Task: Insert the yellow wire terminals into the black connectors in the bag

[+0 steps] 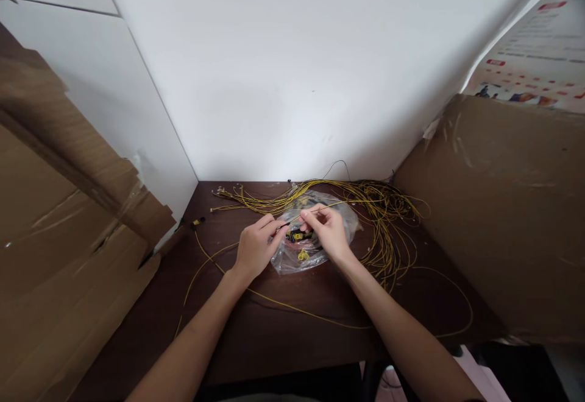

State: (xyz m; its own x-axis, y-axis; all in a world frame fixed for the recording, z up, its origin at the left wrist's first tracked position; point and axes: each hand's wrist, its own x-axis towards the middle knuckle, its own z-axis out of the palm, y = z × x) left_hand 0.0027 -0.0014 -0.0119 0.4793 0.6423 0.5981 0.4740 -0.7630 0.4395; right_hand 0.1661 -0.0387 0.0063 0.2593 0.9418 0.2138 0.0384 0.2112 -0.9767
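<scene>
1. A thin yellow wire (295,218) was held above the middle of the bench (283,341), with a short span left bare between the two hands, apparently so that it could be kept straight and steady
2. A dark piece (284,225) on that wire was pinched between thumb and fingers of the left hand (256,243); whether it was a sleeve or a connector could not be told
3. The wire was pinched just beside it by the thumb and fingertips of the right hand (326,228), and beyond that hand it was led towards the right, probably so that its length could be borne by the bench
4. A clear plastic bag (286,264) was spread beneath the hands, with black-and-yellow parts (297,235) and a small yellow piece (303,255) seen there, likely placed within short reach
5. A bundle of wires (375,198) was laid along the back and right of the bench, its ends fanned to the left, perhaps so that single strands could be picked out
6. A loose wire (306,313) was stretched across the front, beneath the forearms
7. The bench was flanked by cardboard (503,219) on both sides
</scene>
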